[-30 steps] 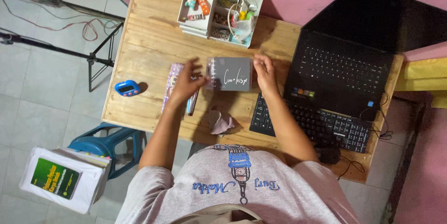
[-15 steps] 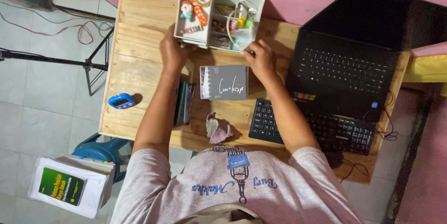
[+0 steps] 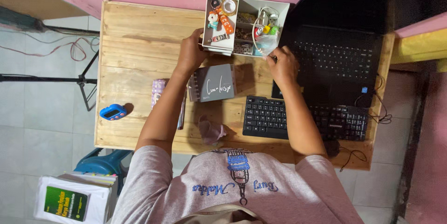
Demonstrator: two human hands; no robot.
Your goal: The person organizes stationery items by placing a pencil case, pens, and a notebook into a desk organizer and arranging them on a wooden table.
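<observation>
Wooden plank desk [image 3: 135, 33] set against a pink wall. On it: a white compartmented organizer [image 3: 246, 24] at the back edge, a grey spiral notebook [image 3: 213, 82], a black laptop [image 3: 342, 61], a black keyboard [image 3: 302, 119], a crumpled pink cloth [image 3: 209, 131], a blue digital timer [image 3: 112, 112], and partly hidden booklets [image 3: 158, 94].

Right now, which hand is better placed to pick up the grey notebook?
Left, probably. The left hand grips the white organizer just above the grey notebook; the right hand sits farther off, by the laptop.
</observation>
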